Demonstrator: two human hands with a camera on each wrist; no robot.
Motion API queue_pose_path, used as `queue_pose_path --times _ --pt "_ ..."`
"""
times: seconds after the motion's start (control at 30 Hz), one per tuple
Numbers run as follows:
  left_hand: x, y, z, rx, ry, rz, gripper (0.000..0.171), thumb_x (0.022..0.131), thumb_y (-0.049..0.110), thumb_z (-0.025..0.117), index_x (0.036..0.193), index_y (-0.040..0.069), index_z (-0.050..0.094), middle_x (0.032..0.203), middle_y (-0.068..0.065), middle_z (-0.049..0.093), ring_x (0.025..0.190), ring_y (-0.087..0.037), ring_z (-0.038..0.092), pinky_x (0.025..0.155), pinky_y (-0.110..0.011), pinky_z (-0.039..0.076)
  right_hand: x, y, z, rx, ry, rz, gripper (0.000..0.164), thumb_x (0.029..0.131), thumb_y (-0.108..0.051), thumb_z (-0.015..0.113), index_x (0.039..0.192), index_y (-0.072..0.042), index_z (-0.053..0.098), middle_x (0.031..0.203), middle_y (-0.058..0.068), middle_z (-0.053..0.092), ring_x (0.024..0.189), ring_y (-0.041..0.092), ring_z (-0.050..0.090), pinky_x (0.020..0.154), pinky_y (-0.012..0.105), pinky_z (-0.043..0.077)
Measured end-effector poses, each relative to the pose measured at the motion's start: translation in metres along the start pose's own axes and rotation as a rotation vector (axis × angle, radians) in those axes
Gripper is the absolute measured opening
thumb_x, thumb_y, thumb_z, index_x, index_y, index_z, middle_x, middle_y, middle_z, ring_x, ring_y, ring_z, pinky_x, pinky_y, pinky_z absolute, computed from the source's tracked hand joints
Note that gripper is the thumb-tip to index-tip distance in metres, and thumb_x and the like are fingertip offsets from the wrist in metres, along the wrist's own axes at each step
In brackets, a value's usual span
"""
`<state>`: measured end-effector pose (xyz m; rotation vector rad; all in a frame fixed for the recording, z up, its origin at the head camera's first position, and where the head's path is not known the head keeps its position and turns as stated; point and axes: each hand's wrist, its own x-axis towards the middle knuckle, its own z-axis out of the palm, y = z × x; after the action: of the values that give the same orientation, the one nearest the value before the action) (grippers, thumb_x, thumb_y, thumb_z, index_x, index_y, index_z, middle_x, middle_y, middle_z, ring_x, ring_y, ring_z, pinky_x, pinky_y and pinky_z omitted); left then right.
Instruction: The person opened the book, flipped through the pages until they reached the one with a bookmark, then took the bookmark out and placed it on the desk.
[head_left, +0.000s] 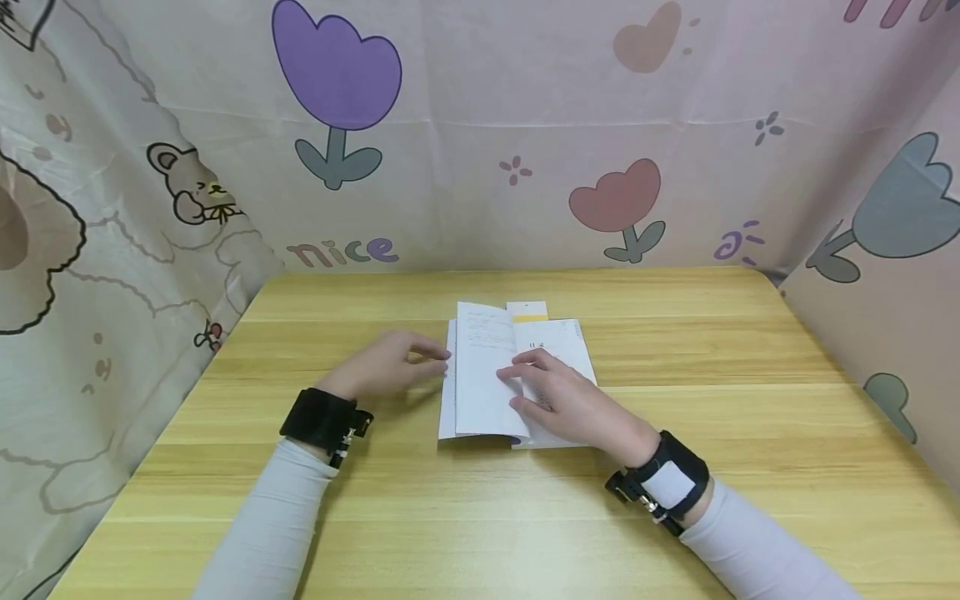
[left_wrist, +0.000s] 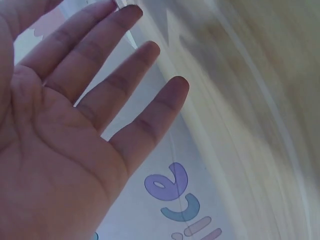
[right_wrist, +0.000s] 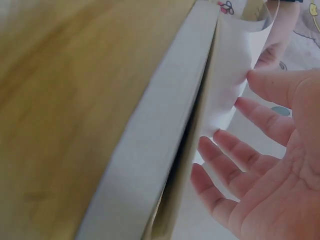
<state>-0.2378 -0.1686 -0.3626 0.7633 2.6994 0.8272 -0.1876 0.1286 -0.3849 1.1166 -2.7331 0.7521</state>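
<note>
Head view: the book (head_left: 564,335) lies spread before the middle of the desk's (head_left: 450,525) far edge, one leaf (head_left: 483,379) raised over its left side. The left hand (head_left: 386,364), loosely extended, seems to hold nothing at the book's left edge; the right hand (head_left: 566,402), fingers spread, touches the leaf ungripped. Page-turning seems underway; pressing the leaf flat would follow.

The book (head_left: 486,400) lies on the table (head_left: 465,525), curtain (head_left: 480,75) behind.
</note>
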Motion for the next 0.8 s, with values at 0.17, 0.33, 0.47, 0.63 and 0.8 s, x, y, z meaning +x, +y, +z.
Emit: queue_pose_path --times 0.17,0.33,0.47,0.63,0.8 --pt "0.0006 -0.0046 -0.0056 0.006 0.035 0.013 0.031 0.094 0.038 0.062 0.116 0.018 0.071 0.112 0.006 0.066 0.111 -0.015 0.056 0.094 -0.042 0.044 0.0007 -0.0024 0.0032 -0.012 0.02 -0.037 0.031 0.094 -0.025 0.061 0.124 -0.017 0.062 0.13 0.003 0.05 0.107 0.011 0.052 0.086 0.029 0.045" --pt "0.0014 -0.008 -0.0068 0.024 0.054 0.036 0.036 0.095 0.037 0.06 0.121 0.013 0.068 0.117 0.002 0.065 0.112 -0.017 0.056 0.095 -0.042 0.044 0.0013 -0.0041 0.0047 -0.031 0.026 -0.049 0.029 0.095 -0.026 0.061 0.122 -0.018 0.063 0.132 0.005 0.052 0.12 0.014 0.046 0.098 0.033 0.04" --pt "0.001 -0.0076 -0.0066 0.03 0.082 0.048 0.039 0.096 0.035 0.059 0.126 0.011 0.064 0.119 -0.001 0.065 0.111 -0.017 0.057 0.094 -0.044 0.045 0.0011 -0.0068 0.0041 -0.023 -0.004 -0.042 0.031 0.095 -0.026 0.06 0.124 -0.017 0.064 0.135 0.008 0.051 0.123 0.016 0.045 0.101 0.035 0.038" --pt "0.0021 -0.0059 -0.0064 0.041 0.113 0.057 0.043 0.096 0.037 0.058 0.134 0.016 0.059 0.119 -0.001 0.065 0.109 -0.016 0.059 0.093 -0.045 0.045 0.0001 -0.0092 0.0027 -0.018 -0.029 -0.057 0.037 0.095 -0.028 0.06 0.13 -0.015 0.061 0.139 0.01 0.048 0.124 0.018 0.044 0.099 0.036 0.04" --pt "0.0046 -0.0015 -0.0049 0.095 0.148 0.095 0.051 0.096 0.039 0.058 0.14 0.015 0.051 0.132 -0.007 0.056 0.114 -0.023 0.055 0.094 -0.044 0.045 -0.001 -0.009 0.0024 -0.036 -0.048 -0.075 0.043 0.095 -0.031 0.06 0.135 -0.014 0.058 0.142 0.011 0.045 0.126 0.021 0.044 0.099 0.037 0.04"
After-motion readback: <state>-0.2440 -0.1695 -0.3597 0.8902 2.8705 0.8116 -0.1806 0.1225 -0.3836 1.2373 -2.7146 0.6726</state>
